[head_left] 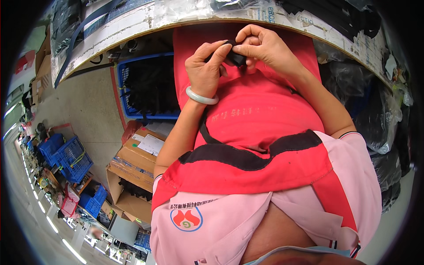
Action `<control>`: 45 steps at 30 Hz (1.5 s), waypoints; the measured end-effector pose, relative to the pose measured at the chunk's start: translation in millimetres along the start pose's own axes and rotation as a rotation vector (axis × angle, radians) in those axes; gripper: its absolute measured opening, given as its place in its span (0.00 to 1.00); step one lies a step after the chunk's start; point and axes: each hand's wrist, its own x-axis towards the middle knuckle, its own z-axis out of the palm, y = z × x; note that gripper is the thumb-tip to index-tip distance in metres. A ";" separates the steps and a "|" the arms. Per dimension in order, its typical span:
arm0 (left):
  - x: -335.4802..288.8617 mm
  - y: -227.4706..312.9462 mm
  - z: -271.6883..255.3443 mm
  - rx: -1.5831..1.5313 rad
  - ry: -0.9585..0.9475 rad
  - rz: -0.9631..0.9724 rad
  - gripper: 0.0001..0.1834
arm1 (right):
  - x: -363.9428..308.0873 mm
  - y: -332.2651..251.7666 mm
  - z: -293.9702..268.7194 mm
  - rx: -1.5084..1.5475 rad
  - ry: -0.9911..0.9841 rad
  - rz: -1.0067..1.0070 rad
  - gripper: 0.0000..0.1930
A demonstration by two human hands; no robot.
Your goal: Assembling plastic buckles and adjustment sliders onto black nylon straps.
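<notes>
Both hands are closed in at the fingertips on a small black fabric piece (237, 58), which lies between them. The left hand (206, 64), with a pale bangle (202, 96) at its wrist, pinches one side between thumb and bent forefinger; the right hand (265, 51) grips the other side, fingers curled. Just beneath them is a red apron (265, 110). The worktop (137, 26) edge runs just beyond both hands; left of them stands a blue plastic crate (152, 116) holding black material.

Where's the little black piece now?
In the head view, the little black piece is near the top, just right of centre, held by the left hand and right hand over the red apron.
</notes>
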 end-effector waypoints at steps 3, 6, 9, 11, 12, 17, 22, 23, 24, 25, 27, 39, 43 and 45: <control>-1.2 -1.0 -2.1 -0.028 0.003 -0.070 0.07 | -0.5 4.0 -1.3 0.020 -0.035 0.033 0.11; -2.9 -3.3 -1.5 -0.044 -0.005 -0.063 0.07 | 2.2 5.7 2.5 0.047 0.015 0.017 0.11; -2.9 -3.6 -2.2 -0.063 -0.001 -0.081 0.08 | 7.3 15.6 -1.3 0.102 -0.002 -0.022 0.13; -4.4 -11.5 -4.4 0.070 -0.023 0.057 0.08 | 6.5 14.4 1.2 0.097 -0.006 -0.032 0.13; -4.3 -10.9 -3.2 0.070 -0.026 0.056 0.08 | 5.8 14.5 1.5 0.095 0.000 -0.041 0.13; -3.8 -10.2 -4.3 -0.063 0.002 -0.110 0.08 | 4.2 14.5 1.4 0.010 0.069 -0.084 0.10; -2.3 -11.7 -7.2 -0.086 0.026 -0.092 0.08 | -4.3 7.3 -13.3 -0.244 -0.073 -0.299 0.11; -2.2 -12.0 -7.9 -0.089 0.036 -0.095 0.08 | -9.3 2.8 -11.7 -0.243 -0.076 -0.299 0.11; -2.4 -12.7 -7.1 -0.090 0.032 -0.098 0.08 | -19.1 -6.4 -5.7 -0.232 -0.123 -0.235 0.11; -2.7 -13.4 -6.5 -0.073 0.034 -0.084 0.08 | -23.6 -11.0 -1.0 -0.219 -0.170 -0.171 0.11; -3.3 -13.9 -5.2 -0.056 0.033 -0.069 0.08 | -20.8 2.1 9.3 -0.164 -0.106 -0.277 0.07; -3.9 -10.9 -2.2 -0.078 0.067 -0.158 0.09 | -16.6 11.1 0.1 -0.201 -0.073 0.135 0.13; -5.3 -11.8 -1.4 -0.046 0.040 -0.120 0.08 | -14.5 10.0 5.2 -0.070 -0.037 0.143 0.13; -5.8 -13.6 -0.6 -0.041 0.008 -0.100 0.08 | -10.6 14.6 5.8 -0.040 -0.016 0.079 0.13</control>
